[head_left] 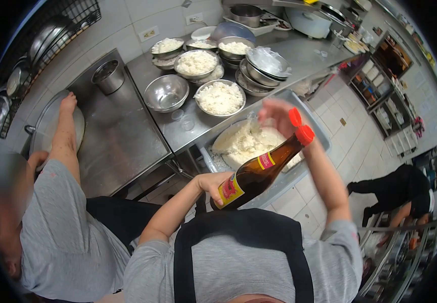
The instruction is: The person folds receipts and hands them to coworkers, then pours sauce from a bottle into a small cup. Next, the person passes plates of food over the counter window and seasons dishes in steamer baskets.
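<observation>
My left hand [215,187] is wrapped round the lower part of a brown sauce bottle [274,160] with a yellow and red label. The bottle leans up to the right, and its red flip cap [305,134] is raised. Just behind the cap is my right hand [277,114], blurred by motion, its fingers loosely apart and nothing visible in them. Below both hands, a mass of white rice [248,140] fills a wide round vessel inside a grey plastic tub [210,160]. The bottle hides part of the rice.
Steel bowls of rice [220,97] and an empty steel bowl [166,93] stand on the steel counter. At left, another person [61,227] holds a large round lid [56,126] near a steel pot [108,77]. Someone else [405,194] bends at far right.
</observation>
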Action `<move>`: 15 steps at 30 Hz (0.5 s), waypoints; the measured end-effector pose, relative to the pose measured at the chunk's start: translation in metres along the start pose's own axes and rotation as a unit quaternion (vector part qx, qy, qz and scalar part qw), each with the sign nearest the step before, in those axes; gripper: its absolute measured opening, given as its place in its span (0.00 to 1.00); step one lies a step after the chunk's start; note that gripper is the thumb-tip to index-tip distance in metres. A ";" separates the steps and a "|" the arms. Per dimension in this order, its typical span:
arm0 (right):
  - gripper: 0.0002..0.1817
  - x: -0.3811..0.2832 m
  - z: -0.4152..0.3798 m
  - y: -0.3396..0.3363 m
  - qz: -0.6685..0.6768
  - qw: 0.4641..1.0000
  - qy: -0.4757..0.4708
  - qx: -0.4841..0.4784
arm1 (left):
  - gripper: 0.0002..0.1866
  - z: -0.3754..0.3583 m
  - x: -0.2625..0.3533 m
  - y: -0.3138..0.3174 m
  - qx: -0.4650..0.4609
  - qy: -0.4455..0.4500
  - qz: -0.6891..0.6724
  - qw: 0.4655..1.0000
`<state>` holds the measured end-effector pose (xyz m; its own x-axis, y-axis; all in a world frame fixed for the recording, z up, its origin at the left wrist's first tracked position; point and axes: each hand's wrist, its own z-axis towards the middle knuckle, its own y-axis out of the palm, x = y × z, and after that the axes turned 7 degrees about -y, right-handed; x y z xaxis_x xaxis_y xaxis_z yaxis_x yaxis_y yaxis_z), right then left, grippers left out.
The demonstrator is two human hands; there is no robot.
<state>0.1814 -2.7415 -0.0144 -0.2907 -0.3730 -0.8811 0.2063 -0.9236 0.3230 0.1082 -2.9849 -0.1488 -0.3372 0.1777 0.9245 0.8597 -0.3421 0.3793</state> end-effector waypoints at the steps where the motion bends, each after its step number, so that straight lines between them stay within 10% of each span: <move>1: 0.43 0.021 -0.018 0.019 0.137 0.990 0.018 -0.017 | 0.48 0.002 -0.007 -0.007 0.008 0.010 0.002 1.000; 7: 0.54 0.088 -0.055 0.071 0.019 0.999 -0.027 0.043 | 0.53 0.016 -0.034 -0.021 -0.044 0.041 -0.146 0.987; 10: 0.44 0.074 -0.058 0.065 -0.115 0.985 -0.032 0.122 | 0.36 -0.001 0.007 -0.030 0.275 0.029 0.017 0.961; 12: 0.43 0.069 -0.061 0.058 -0.266 0.950 -0.040 0.159 | 0.15 -0.020 0.001 -0.063 0.581 0.124 0.063 0.802; 13: 0.43 0.066 -0.062 0.054 -0.411 0.890 -0.048 0.193 | 0.16 -0.033 -0.011 -0.084 0.724 0.180 0.192 0.637; 15: 0.40 0.066 -0.062 0.044 -0.466 0.860 -0.026 0.209 | 0.20 -0.048 0.002 -0.092 0.812 0.083 0.276 0.508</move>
<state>0.2297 -2.8016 -0.0798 -0.1919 0.5517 -0.8117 -0.4886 -0.7710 -0.4085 0.0100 -2.9971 -0.1803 0.2147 0.3417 0.9150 -0.0222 0.9383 -0.3452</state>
